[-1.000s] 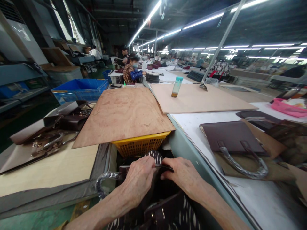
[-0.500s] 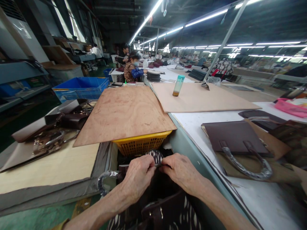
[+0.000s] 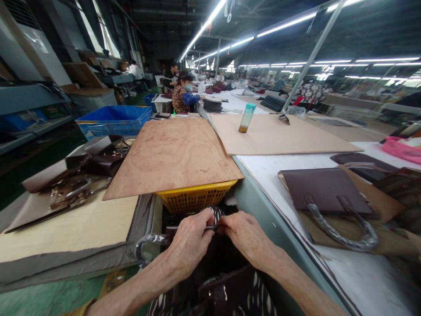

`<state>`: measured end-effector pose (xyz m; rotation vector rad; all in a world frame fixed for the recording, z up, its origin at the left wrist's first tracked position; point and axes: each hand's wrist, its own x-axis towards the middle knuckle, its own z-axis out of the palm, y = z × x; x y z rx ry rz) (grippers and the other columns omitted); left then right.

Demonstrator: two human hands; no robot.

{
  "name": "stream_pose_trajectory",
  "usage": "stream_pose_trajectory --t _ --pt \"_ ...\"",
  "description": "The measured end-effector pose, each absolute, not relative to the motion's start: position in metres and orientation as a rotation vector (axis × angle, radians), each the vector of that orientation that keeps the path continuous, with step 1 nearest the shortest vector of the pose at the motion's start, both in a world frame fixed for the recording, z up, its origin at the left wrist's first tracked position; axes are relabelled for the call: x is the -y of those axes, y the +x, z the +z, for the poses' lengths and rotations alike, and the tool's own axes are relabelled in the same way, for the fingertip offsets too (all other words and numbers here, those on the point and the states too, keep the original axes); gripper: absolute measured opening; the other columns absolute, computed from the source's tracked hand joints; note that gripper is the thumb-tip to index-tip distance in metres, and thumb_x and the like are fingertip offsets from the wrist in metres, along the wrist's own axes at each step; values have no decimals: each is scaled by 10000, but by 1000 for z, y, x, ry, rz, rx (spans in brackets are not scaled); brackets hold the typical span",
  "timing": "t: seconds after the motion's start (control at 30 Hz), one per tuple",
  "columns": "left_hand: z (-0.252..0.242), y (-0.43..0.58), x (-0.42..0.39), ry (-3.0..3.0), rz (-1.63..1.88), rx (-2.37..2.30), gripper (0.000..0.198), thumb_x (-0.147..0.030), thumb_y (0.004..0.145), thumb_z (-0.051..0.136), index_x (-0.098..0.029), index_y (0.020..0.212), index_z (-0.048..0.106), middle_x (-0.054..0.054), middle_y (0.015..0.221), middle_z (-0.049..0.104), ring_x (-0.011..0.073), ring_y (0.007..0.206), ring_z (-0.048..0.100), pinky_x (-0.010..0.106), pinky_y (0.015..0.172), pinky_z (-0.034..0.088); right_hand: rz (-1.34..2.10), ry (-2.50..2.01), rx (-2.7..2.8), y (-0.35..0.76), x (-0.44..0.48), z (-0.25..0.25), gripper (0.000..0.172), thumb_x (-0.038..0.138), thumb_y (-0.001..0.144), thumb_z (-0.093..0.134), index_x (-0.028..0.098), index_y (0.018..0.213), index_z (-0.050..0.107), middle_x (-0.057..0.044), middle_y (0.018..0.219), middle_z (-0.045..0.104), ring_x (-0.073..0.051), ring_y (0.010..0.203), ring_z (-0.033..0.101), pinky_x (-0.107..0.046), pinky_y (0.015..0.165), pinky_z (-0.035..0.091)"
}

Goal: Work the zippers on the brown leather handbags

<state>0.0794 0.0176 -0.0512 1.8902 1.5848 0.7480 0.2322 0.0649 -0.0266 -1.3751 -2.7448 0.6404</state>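
A dark brown handbag (image 3: 230, 285) with white-streaked patterned panels lies close to my body, its opening facing up. My left hand (image 3: 194, 235) pinches the bag's far edge from the left. Close beside it, my right hand (image 3: 248, 235) pinches the same edge, the fingertips of both hands nearly meeting. A bit of patterned fabric (image 3: 216, 213) shows just beyond the fingers. To the left of my left wrist, a plastic-wrapped handle (image 3: 144, 245) curves outward. The inside of the bag is dark, and the fingertips are partly hidden.
A yellow basket (image 3: 197, 196) stands ahead under a plywood board (image 3: 177, 153). Brown bag parts (image 3: 82, 175) lie on the left table. At right, a brown bag panel (image 3: 325, 188) with a wrapped handle rests on the white table. Farther off are a bottle (image 3: 247, 117) and a blue crate (image 3: 113, 123).
Both hands keep their pinch on the bag's edge, and the fingers of my right hand have shifted slightly left. The whole view has moved a little.
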Motion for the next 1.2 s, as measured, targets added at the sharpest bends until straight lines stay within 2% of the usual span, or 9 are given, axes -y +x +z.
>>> stream_pose_trajectory --t 0.13,0.27,0.53,0.83,1.0,1.2 --pt "-43 63 -14 1914 631 -1632 286 -102 663 458 -222 921 492 -15 815 600 161 761 547 233 661 345 640 -1343 2726 235 -65 -26 213 218 821 452 231 794 663 -1 738 668 -138 699 591 -206 621 354" --pt "-34 45 -15 1942 434 -1673 188 -178 690 470 -218 822 598 -10 801 620 176 782 547 243 673 340 661 -1363 2719 237 -66 -24 244 258 824 457 207 659 630 15 586 588 -123 602 535 -200 573 328" --pt "-33 37 -23 1797 461 -1515 205 -261 704 487 -185 777 662 -33 648 576 132 667 513 192 572 325 810 -1332 2624 240 -68 -31 266 302 815 463 197 588 556 53 536 473 -96 547 443 -205 524 264" --pt "-37 35 -24 1699 474 -1429 227 -269 723 479 -151 769 668 -43 582 485 98 571 407 196 518 264 1336 -1353 2458 234 -80 -38 252 326 763 462 173 562 470 53 525 347 -85 510 337 -213 448 195" --pt "-49 37 -26 1586 521 -1327 248 -303 747 467 -124 706 633 -47 552 378 88 537 320 209 487 227 1450 -1308 2446 231 -84 -46 274 330 739 484 172 523 425 62 484 278 -77 477 262 -232 440 152" --pt "-50 35 -29 1548 517 -1306 377 -429 783 432 -146 534 433 -53 528 254 81 504 224 237 452 150 1657 -1204 2358 232 -88 -53 334 341 749 479 183 494 329 70 481 233 -73 468 203 -241 437 136"
